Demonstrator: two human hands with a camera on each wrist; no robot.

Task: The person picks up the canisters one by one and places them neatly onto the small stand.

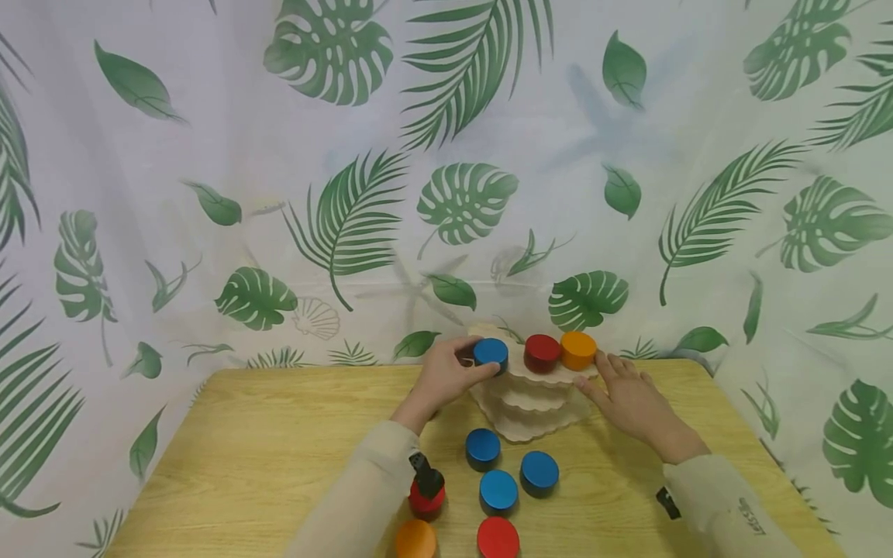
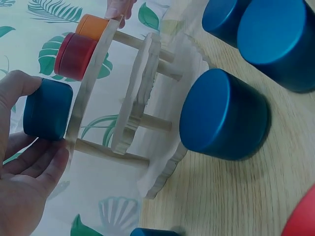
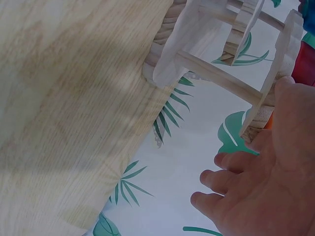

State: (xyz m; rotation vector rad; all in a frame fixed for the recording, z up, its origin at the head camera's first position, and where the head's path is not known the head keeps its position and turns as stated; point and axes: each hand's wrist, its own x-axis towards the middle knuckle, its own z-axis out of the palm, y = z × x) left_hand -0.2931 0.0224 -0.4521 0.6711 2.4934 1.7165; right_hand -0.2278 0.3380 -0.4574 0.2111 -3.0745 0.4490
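My left hand (image 1: 446, 376) grips a round blue tin (image 1: 491, 355) between thumb and fingers at the left end of the top tier of a pale wooden tiered stand (image 1: 519, 426). In the left wrist view the base of this blue tin (image 2: 47, 109) is at the shelf; whether it bears full weight there I cannot tell. Beside it on the same tier stand a dark red tin (image 1: 542, 353) and an orange tin (image 1: 578, 350). My right hand (image 1: 638, 399) holds the tier's right end between thumb and forefinger, its other fingers stretched out.
Three blue tins, one of them nearest the stand (image 1: 482, 448), stand on the wooden table (image 1: 279, 449). Closer to me are a red tin (image 1: 498, 537), an orange tin (image 1: 416, 539) and another red tin (image 1: 427, 505), partly covered by the left wrist's camera. A leaf-printed cloth (image 1: 363, 232) hangs behind.
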